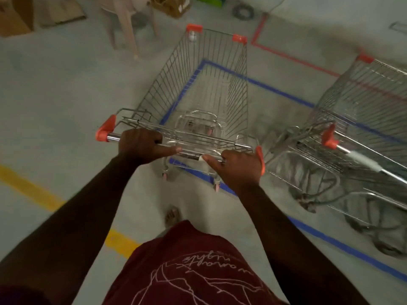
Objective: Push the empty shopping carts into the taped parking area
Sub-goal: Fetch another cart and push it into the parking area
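**At the blue tape line: a person steers an empty cart beside a parked one**

At the corner of the blue tape rectangle (275,90) on a grey concrete floor, a person looks down at an empty wire shopping cart (204,84) they are pushing. The basket sits mostly over the inside of the blue tape corner, while the rear wheels stand right on or just beside the near tape edge, so the cart appears only partly inside. To the right of the blue tape corner, further inside the rectangle, a second empty cart (361,119) is parked at an angle, its handle end close to the pushed cart's right side.

The likeliest trouble is a collision: the two carts are near each other, and a slight drift rightward could snag the wire frames or knock the parked cart across the tape. A crooked push could also leave the rear wheels outside the line. Motion blur hides the exact gap.

The left hand (141,146) grips the chrome handle bar (113,136) near its orange left end cap, fingers curled round it, thumb stretched along the bar. The right hand (239,168) grips the bar near its right end cap, fingers wrapped, thumb pointing inward. A red tape outline (293,59) lies beyond the blue tape, and a yellow floor line (28,188) well to its left
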Available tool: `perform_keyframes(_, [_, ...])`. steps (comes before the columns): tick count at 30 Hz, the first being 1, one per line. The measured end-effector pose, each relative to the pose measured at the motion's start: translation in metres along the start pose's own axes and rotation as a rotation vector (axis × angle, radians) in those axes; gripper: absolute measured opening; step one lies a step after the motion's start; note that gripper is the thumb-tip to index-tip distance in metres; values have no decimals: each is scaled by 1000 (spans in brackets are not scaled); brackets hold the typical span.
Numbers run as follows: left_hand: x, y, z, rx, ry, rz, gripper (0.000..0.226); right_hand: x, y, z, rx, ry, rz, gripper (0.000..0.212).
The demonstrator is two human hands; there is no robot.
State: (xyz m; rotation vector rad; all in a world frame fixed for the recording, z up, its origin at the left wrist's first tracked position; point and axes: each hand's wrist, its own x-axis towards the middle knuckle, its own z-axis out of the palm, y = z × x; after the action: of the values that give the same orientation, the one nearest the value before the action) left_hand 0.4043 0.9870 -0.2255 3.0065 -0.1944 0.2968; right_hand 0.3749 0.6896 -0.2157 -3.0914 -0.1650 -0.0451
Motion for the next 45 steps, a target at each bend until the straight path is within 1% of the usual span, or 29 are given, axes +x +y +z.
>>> perform_keyframes(3, [58, -20, 5, -52, -76, 62, 85, 42, -12, 1, 7, 8, 64, 93])
perform_keyframes(6, [113, -31, 8, -114, -137, 105, 84, 78, -16, 1, 22, 80, 104, 87])
perform_keyframes(7, [129, -33, 10, -167, -134, 119, 80, 89, -14, 1, 28, 88, 105, 85])
perform_keyframes(10, [170, -26, 19, -340, -152, 155, 58, 121, -4, 1, 27, 70, 121, 85])
perform_keyframes(11, [183, -20, 24, -360, -167, 176, 57, 131, 1, 1, 28, 65, 132, 86])
perform_keyframes(12, [196, -15, 29, -344, -184, 197, 61, 140, 5, 2, 30, 69, 145, 86])
perform_keyframes(14, [221, -6, 38, -235, -232, 232, 70, 156, 15, 2, 30, 94, 164, 84])
perform_keyframes(15, [230, -3, 42, -180, -253, 251, 71, 161, 19, 3, 25, 104, 168, 83])
perform_keyframes(18, [256, 7, 50, -109, -288, 248, 63, 181, 34, 5, 3, 125, 174, 81])
perform_keyframes(20, [273, 17, 52, -68, -269, 212, 57, 197, 43, 5, 2, 108, 196, 82])
perform_keyframes(22, [288, 33, 54, -46, -277, 213, 57, 210, 51, 6, 12, 109, 205, 82])
perform_keyframes(24, [298, 60, 62, -67, -306, 278, 58, 220, 59, 8, 16, 122, 194, 76])
perform_keyframes(26, [305, 89, 69, -53, -302, 331, 63, 229, 68, 11, 5, 145, 192, 64])
perform_keyframes(29, [321, 112, 77, -1, -309, 334, 74, 241, 83, 11, -11, 149, 207, 54])
perform_keyframes(35, [326, 116, 75, 41, -263, 302, 69, 251, 79, 10, -23, 214, 243, 50])
perform_keyframes(38, [320, 117, 72, 65, -298, 320, 60, 246, 77, 9, -39, 239, 270, 49])
perform_keyframes(41, [306, 111, 68, 61, -336, 322, 53, 232, 71, 10, -20, 219, 258, 50])
perform_keyframes(45, [280, 101, 64, 97, -337, 365, 58, 210, 53, 15, -32, 278, 281, 47])
